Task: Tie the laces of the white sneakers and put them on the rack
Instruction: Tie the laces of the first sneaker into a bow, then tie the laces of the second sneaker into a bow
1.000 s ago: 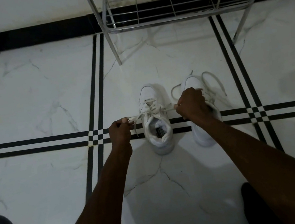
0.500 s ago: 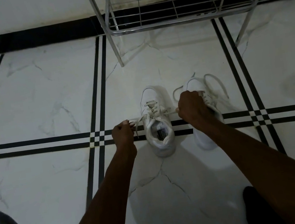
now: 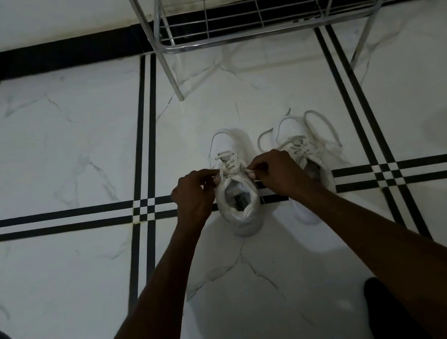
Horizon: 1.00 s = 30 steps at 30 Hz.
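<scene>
Two white sneakers stand side by side on the floor, toes pointing away from me. The left sneaker (image 3: 239, 208) is between my hands. My left hand (image 3: 193, 196) pinches a lace end at the shoe's left side, and my right hand (image 3: 277, 173) pinches the other lace end at its right side, both close to the tongue. The right sneaker (image 3: 298, 139) sits partly behind my right wrist, its laces (image 3: 325, 128) lying loose in wide loops. The metal wire rack (image 3: 266, 27) stands just beyond the shoes, its low shelf bare.
White marble floor with black stripe lines (image 3: 47, 222) crossing under the shoes. A black skirting strip (image 3: 35, 60) runs along the wall behind the rack. The rack's legs (image 3: 173, 80) stand on the floor near the shoes. A dark shape (image 3: 389, 316) lies at the bottom right.
Both hands have drawn inward from a wide pull to right beside the left sneaker's tongue, still holding the lace ends. The view has tilted slightly, so the rack sits lower in frame.
</scene>
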Tool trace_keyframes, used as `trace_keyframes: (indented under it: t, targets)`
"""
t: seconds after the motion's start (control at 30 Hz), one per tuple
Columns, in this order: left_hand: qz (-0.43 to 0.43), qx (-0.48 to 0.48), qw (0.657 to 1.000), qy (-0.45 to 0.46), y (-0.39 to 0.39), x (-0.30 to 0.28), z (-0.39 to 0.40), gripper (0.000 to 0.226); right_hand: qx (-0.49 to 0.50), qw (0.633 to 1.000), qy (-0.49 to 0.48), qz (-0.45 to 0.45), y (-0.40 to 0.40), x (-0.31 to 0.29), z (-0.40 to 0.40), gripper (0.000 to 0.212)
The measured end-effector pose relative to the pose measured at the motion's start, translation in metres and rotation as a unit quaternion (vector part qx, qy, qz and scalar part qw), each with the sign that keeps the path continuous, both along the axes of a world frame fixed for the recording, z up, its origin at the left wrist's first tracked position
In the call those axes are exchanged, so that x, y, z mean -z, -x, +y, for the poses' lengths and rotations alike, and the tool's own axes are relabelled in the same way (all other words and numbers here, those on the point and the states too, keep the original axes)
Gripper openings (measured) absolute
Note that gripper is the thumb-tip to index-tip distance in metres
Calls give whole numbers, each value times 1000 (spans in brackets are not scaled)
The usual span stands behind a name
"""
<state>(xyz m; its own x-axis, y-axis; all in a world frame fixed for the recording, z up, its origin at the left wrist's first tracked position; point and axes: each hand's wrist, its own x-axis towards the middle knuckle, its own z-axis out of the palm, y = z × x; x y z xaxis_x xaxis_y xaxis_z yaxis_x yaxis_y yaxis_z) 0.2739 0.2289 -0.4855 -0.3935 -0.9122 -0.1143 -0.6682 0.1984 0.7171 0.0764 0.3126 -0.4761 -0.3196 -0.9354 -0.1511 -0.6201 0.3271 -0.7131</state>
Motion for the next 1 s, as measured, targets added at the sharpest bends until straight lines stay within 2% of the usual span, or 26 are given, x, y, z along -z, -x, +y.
trace_keyframes:
  t: [0.07, 0.13, 0.2, 0.27, 0.4, 0.5, 0.53, 0.63, 0.67, 0.73, 0.77, 0.87, 0.93, 1.0]
  targets:
    - [-27, 0, 999, 21, 2, -1, 1, 20, 3, 999, 6, 37, -3, -3, 0, 12]
    - [-111, 10, 991, 75, 6, -6, 4, 19, -23, 992, -4, 126, -7, -8, -1, 18]
    - [-200, 46, 967, 152, 6, -13, 9, 16, -66, 964, -39, 254, -11, -14, -2, 16]
    - [-254, 92, 940, 207, 3, -17, 11, 15, -95, 941, -57, 320, -14, -16, -1, 12]
    - [-267, 145, 917, 259, -6, -18, 8, 24, -121, 929, -46, 346, -8, -12, 1, 18]
    - [-263, 142, 916, 267, -7, -20, 8, 17, -123, 925, -27, 359, -8, -9, 4, 12]
    - [-266, 135, 919, 257, -6, -19, 8, 15, -123, 924, -33, 361, -10, -5, 5, 18]
    - [-245, 114, 941, 205, -5, -11, 9, 9, -104, 945, -58, 304, -13, -1, 1, 30]
    - [-202, 97, 958, 178, -5, -9, 11, 5, -91, 955, -74, 273, -13, -2, -1, 24]
    - [-84, 25, 993, 73, -4, -9, 15, 15, -48, 973, -89, 209, -9, -1, -3, 2]
    - [-37, -8, 999, 26, -4, -9, 16, 21, -35, 981, -103, 158, -9, -1, -2, 8]
    - [34, -53, 996, -69, -2, -4, 19, 34, -10, 992, -126, 6, -16, -7, 2, 28]
    - [100, -85, 976, -173, 0, -6, 24, 46, 9, 988, -140, -63, -21, -9, -1, 33]
    - [150, -98, 957, -227, 1, -10, 26, 48, 41, 979, -141, -142, -27, -6, -5, 39]
